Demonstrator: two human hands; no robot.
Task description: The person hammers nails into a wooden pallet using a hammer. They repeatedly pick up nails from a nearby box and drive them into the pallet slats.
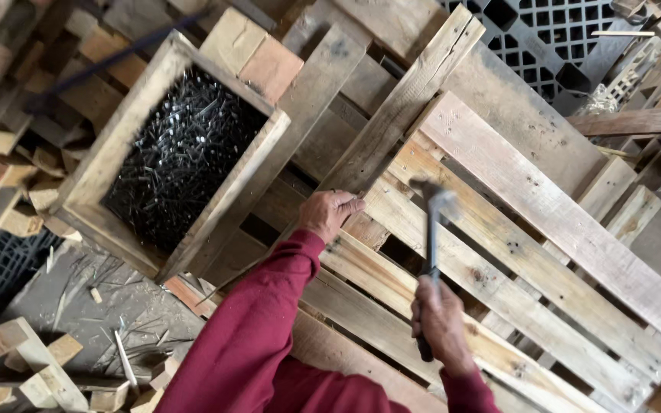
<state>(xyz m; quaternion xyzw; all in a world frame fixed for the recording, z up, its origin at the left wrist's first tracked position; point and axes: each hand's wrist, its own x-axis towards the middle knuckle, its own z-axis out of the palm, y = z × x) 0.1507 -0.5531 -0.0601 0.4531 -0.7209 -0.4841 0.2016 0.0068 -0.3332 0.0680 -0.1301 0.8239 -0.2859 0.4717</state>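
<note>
My right hand grips the dark handle of a hammer, whose metal head is raised over the slats of a wooden pallet. My left hand rests with curled fingers on a pallet slat next to a long loose plank; whether it pinches a nail I cannot tell. Both arms wear dark red sleeves.
A wooden box full of black nails stands to the left of the pallet. Wood blocks and offcuts lie on the floor at the lower left. A dark plastic grid pallet sits at the top right, with more planks around it.
</note>
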